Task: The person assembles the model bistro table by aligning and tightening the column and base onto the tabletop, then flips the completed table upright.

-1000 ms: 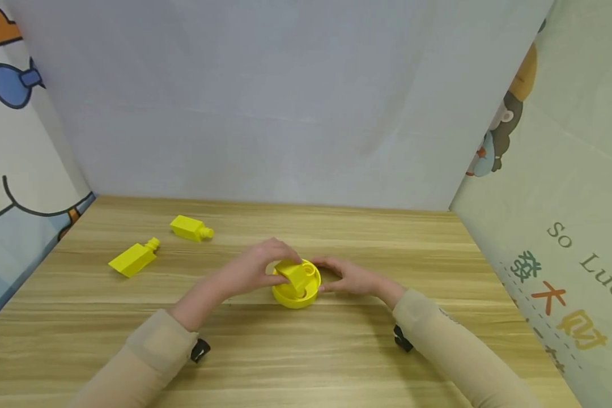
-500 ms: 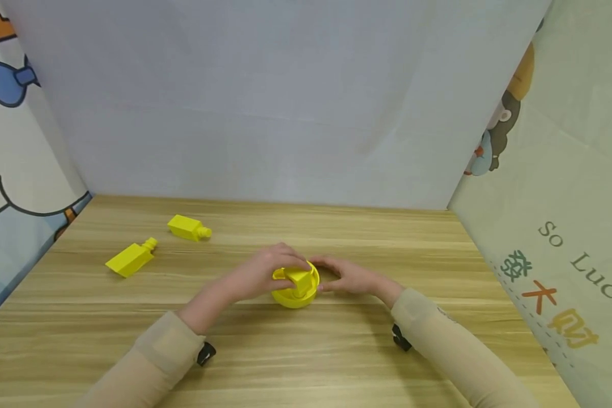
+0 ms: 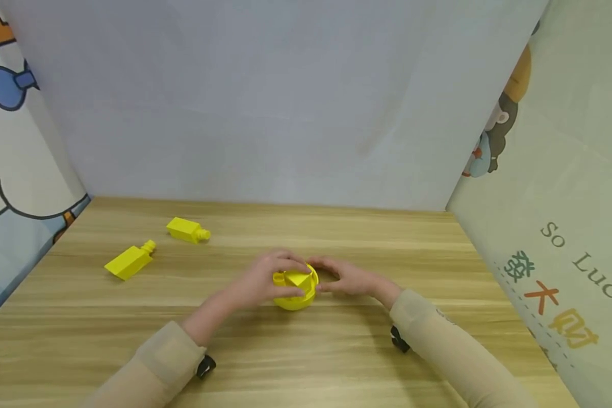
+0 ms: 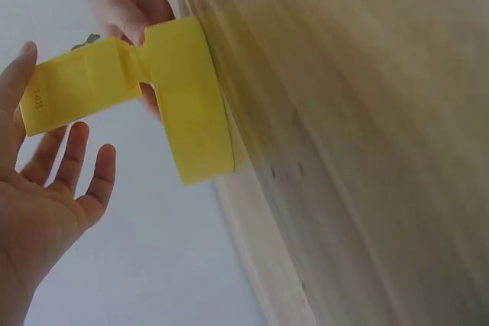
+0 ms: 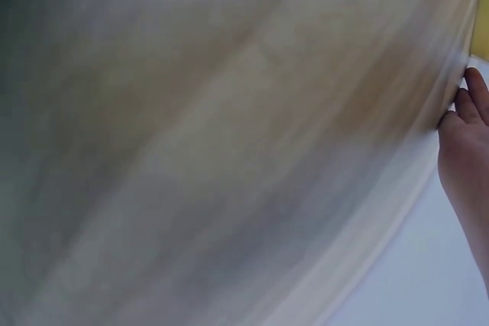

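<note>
A round yellow base (image 3: pixel 292 305) with a raised rim rests on the wooden table between the two hands. My left hand (image 3: pixel 260 280) pinches a yellow bottle-shaped block (image 4: pixel 80 85) between thumb and fingers. In the left wrist view the block stands neck-down at the base's top face, its square body pointing away from the table. Whether the neck sits inside a hole is hidden. On the far side of the base, my right hand (image 3: pixel 349 276) holds the rim with curved fingers and thumb. The right wrist view catches only part of this hand and a yellow edge.
Two more yellow bottle-shaped pieces with ridged necks lie on their sides at the table's left: one piece (image 3: pixel 187 230) farther back, the other piece (image 3: pixel 130 262) nearer. A pale cloth wall (image 3: pixel 265 102) rises behind the table (image 3: pixel 367 351), with printed cloths at both sides.
The bottle-shaped block has gone from tilted to upright over the base. My left hand has turned with it and shifted slightly nearer. The right hand keeps its place at the rim.
</note>
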The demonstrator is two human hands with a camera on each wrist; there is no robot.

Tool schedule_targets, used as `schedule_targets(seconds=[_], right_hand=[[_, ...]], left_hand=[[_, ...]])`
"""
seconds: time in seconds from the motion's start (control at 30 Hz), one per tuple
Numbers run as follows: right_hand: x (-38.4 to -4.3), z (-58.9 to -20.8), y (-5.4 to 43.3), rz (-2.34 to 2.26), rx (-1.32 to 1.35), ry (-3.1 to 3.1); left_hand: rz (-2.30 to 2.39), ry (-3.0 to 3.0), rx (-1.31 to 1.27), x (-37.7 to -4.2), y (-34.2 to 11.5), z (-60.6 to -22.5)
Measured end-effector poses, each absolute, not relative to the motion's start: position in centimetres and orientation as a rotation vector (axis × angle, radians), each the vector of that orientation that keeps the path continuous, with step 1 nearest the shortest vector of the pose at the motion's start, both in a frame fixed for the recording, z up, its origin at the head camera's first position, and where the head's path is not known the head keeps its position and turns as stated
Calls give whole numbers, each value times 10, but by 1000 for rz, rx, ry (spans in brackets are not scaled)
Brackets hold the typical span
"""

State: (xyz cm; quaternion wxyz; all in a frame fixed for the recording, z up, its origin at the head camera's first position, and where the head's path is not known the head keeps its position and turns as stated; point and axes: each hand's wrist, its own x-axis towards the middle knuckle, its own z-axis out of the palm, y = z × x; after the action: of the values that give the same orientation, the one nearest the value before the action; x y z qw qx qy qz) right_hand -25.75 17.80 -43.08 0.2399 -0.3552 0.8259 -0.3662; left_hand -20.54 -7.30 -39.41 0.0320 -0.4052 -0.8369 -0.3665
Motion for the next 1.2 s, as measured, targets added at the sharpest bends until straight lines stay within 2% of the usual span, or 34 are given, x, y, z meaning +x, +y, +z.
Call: schedule_targets(seconds=[0.17,0.47,0.73,0.97,1.2], right_hand=[[-254,-432,175,-973,-988,2281],[-256,-435,176,-975,-978,2283],[-256,-436,175,-963,-978,2300],[-255,-435,175,-938,-961,2312],[-256,-435,175,-953,-929,2332]], left_hand=[[-1254,-2623,-1122,-199,-70,-399],[-1254,-2588,-1098,-197,-69,-402],[-1438,-2621,-1061,-197,-75,-405],[-1542,-2611,-1189,-205,-82,-407],[-1522,-2641,-1198,-214,-87,-403]])
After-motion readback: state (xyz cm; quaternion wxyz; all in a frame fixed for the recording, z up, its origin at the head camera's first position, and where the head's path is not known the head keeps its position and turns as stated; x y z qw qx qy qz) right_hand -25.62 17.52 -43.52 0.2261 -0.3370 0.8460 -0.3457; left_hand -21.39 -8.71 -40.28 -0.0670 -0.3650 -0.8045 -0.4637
